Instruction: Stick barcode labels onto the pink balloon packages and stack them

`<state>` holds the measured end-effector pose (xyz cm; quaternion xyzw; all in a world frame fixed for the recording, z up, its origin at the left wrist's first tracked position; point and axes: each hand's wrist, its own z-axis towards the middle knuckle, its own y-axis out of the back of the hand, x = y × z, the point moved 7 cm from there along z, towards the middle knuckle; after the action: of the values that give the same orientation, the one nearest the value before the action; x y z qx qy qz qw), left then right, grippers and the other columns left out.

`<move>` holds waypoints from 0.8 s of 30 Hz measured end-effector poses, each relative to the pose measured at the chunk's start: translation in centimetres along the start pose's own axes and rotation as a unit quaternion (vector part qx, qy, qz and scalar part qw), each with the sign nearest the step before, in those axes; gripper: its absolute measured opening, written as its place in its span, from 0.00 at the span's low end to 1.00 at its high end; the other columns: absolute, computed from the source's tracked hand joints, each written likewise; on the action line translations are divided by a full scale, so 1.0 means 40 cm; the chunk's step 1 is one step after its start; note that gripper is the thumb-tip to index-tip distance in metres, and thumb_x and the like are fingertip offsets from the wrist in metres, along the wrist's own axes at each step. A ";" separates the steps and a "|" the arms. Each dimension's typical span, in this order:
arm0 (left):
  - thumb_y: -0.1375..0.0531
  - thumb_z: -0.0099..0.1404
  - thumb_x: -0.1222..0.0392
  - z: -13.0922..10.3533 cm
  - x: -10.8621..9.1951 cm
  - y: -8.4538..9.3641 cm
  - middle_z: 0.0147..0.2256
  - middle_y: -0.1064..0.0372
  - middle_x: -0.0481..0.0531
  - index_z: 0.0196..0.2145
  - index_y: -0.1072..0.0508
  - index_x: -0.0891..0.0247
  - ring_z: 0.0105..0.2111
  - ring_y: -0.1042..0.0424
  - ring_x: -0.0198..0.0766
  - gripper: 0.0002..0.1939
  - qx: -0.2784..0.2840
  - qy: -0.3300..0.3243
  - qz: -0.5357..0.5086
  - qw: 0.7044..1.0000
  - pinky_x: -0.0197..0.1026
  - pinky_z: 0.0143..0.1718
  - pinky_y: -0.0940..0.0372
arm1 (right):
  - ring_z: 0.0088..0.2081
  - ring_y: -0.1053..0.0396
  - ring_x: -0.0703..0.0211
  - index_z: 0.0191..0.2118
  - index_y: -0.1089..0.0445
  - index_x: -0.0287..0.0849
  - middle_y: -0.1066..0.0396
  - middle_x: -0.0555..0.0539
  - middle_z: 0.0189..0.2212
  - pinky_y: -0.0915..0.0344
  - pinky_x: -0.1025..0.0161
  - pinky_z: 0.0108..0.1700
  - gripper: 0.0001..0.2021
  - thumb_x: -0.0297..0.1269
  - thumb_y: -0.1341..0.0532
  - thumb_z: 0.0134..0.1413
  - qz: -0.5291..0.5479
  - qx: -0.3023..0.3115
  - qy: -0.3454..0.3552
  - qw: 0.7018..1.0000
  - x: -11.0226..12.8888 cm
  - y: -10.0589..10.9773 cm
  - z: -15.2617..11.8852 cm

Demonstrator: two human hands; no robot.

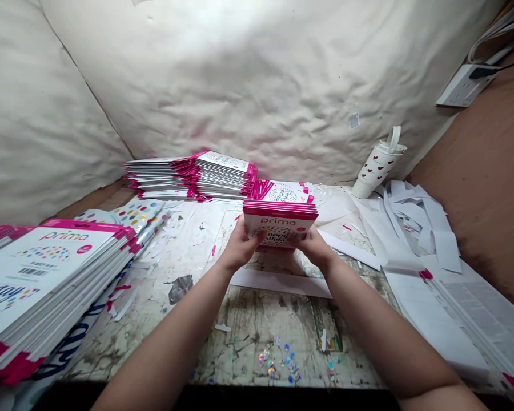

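Note:
Both hands hold a small bundle of pink and white "prima" packets (280,220) upright over the middle of the table. My left hand (245,242) grips its left side, thumb on the front face. On the right side my right hand (309,242) is closed around the bundle's lower edge. Just behind lie loose packets (282,193) of the same kind. Beside them, against the wall, stand tall stacks of packets (220,171). A white paper strip (282,282) lies on the table beneath the hands.
A large packet stack (47,268) fills the left side. At the back right stands a white tumbler with hearts (377,168). Paper strips (432,222) and sheets (441,325) cover the right. Shiny confetti (282,362) lies near the table's front edge (154,374).

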<state>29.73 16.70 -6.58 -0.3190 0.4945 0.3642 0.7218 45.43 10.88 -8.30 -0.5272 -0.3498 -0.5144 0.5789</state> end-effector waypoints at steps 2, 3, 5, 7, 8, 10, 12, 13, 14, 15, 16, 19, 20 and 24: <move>0.35 0.54 0.56 0.005 0.005 -0.004 0.46 0.31 0.58 0.48 0.38 0.65 0.49 0.34 0.47 0.26 0.005 0.004 0.000 1.000 0.50 0.53 0.41 | 0.46 0.31 0.45 0.45 0.38 0.43 0.27 0.44 0.40 0.36 0.45 0.52 0.30 0.39 0.28 0.32 -0.002 0.011 -0.008 1.000 -0.002 -0.003 -0.001; 0.35 0.54 0.56 0.005 0.000 -0.006 0.45 0.31 0.58 0.47 0.37 0.65 0.48 0.33 0.47 0.25 0.006 0.000 0.004 1.000 0.50 0.52 0.40 | 0.45 0.30 0.45 0.42 0.37 0.43 0.26 0.45 0.39 0.36 0.46 0.52 0.27 0.40 0.28 0.33 -0.016 0.017 -0.008 1.000 0.004 -0.007 -0.004; 0.36 0.55 0.56 -0.003 -0.023 -0.011 0.45 0.30 0.59 0.47 0.36 0.66 0.47 0.32 0.47 0.24 0.015 -0.009 0.025 1.000 0.50 0.51 0.39 | 0.44 0.30 0.46 0.39 0.35 0.43 0.26 0.45 0.38 0.35 0.46 0.51 0.22 0.40 0.29 0.35 -0.057 0.021 0.004 0.998 0.030 -0.011 -0.015; 0.39 0.58 0.54 -0.026 -0.053 -0.001 0.46 0.31 0.59 0.49 0.36 0.65 0.46 0.31 0.46 0.23 0.024 -0.013 0.085 0.996 0.50 0.49 0.37 | 0.44 0.29 0.47 0.38 0.34 0.44 0.26 0.46 0.38 0.35 0.47 0.50 0.20 0.39 0.30 0.37 -0.088 0.005 0.025 0.996 0.073 0.005 -0.036; 0.40 0.60 0.54 -0.045 -0.069 0.014 0.48 0.32 0.60 0.51 0.37 0.64 0.47 0.31 0.45 0.23 0.026 -0.016 0.141 0.990 0.50 0.50 0.37 | 0.44 0.29 0.47 0.39 0.34 0.45 0.26 0.46 0.39 0.34 0.48 0.50 0.19 0.38 0.30 0.38 -0.091 -0.011 0.035 0.995 0.099 0.024 -0.051; 0.44 0.63 0.52 -0.101 -0.090 0.053 0.53 0.36 0.59 0.53 0.37 0.61 0.51 0.34 0.46 0.22 0.050 -0.024 0.297 0.953 0.51 0.53 0.40 | 0.46 0.30 0.48 0.41 0.35 0.46 0.27 0.46 0.42 0.34 0.48 0.51 0.20 0.36 0.30 0.39 -0.081 -0.046 0.041 0.995 0.145 0.077 -0.090; 0.48 0.65 0.50 -0.177 -0.080 0.086 0.58 0.40 0.58 0.53 0.34 0.60 0.58 0.42 0.47 0.21 0.122 -0.025 0.452 0.883 0.53 0.59 0.47 | 0.48 0.31 0.46 0.44 0.36 0.46 0.27 0.45 0.44 0.34 0.47 0.51 0.23 0.35 0.30 0.39 -0.061 -0.076 0.002 0.995 0.165 0.136 -0.137; 0.50 0.66 0.49 -0.219 -0.061 0.101 0.60 0.42 0.57 0.53 0.33 0.60 0.60 0.45 0.48 0.22 0.164 -0.014 0.513 0.843 0.54 0.60 0.49 | 0.48 0.31 0.44 0.45 0.36 0.45 0.27 0.44 0.45 0.33 0.45 0.50 0.24 0.34 0.30 0.39 -0.051 -0.083 -0.039 0.995 0.160 0.157 -0.160; 0.52 0.67 0.48 -0.261 -0.038 0.115 0.61 0.44 0.56 0.54 0.33 0.60 0.62 0.48 0.50 0.24 0.195 0.002 0.562 0.804 0.56 0.60 0.51 | 0.47 0.30 0.43 0.45 0.36 0.45 0.27 0.43 0.45 0.32 0.44 0.48 0.24 0.34 0.30 0.38 -0.038 -0.083 -0.091 0.992 0.145 0.169 -0.183; 0.54 0.67 0.47 -0.298 -0.016 0.129 0.61 0.46 0.57 0.56 0.35 0.61 0.62 0.50 0.51 0.26 0.208 0.021 0.603 0.770 0.57 0.60 0.51 | 0.45 0.29 0.42 0.45 0.36 0.45 0.26 0.42 0.44 0.31 0.43 0.46 0.25 0.33 0.30 0.37 -0.021 -0.077 -0.146 0.986 0.121 0.169 -0.205; 0.55 0.67 0.47 -0.327 0.001 0.141 0.62 0.47 0.57 0.58 0.38 0.61 0.62 0.50 0.52 0.27 0.203 0.037 0.637 0.742 0.59 0.59 0.51 | 0.43 0.28 0.40 0.44 0.36 0.44 0.26 0.42 0.43 0.30 0.41 0.44 0.25 0.33 0.30 0.36 -0.002 -0.067 -0.196 0.978 0.093 0.156 -0.224; 0.56 0.68 0.49 -0.372 0.020 0.145 0.61 0.47 0.58 0.60 0.40 0.63 0.62 0.48 0.54 0.28 0.151 0.059 0.696 0.699 0.63 0.58 0.51 | 0.39 0.26 0.38 0.41 0.34 0.44 0.24 0.43 0.39 0.31 0.38 0.43 0.24 0.33 0.30 0.31 0.045 -0.023 -0.283 0.958 0.001 0.059 -0.248; 0.57 0.68 0.50 -0.375 0.019 0.138 0.61 0.46 0.59 0.60 0.40 0.64 0.61 0.47 0.55 0.27 0.141 0.059 0.704 0.694 0.64 0.57 0.50 | 0.39 0.26 0.37 0.39 0.33 0.44 0.24 0.44 0.37 0.31 0.37 0.44 0.23 0.33 0.30 0.29 0.051 -0.014 -0.288 0.956 -0.027 0.021 -0.244; 0.56 0.67 0.52 -0.362 0.006 0.116 0.59 0.42 0.60 0.58 0.36 0.63 0.58 0.42 0.58 0.26 0.129 0.050 0.719 0.681 0.65 0.54 0.47 | 0.43 0.27 0.39 0.30 0.32 0.53 0.24 0.56 0.31 0.35 0.37 0.49 0.19 0.37 0.30 0.25 0.017 -0.039 -0.255 0.966 -0.110 -0.075 -0.206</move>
<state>18.92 7.35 -11.73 0.2129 0.6491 0.6875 0.2463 40.40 4.13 -13.35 -0.6696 -0.4562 -0.3658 0.4579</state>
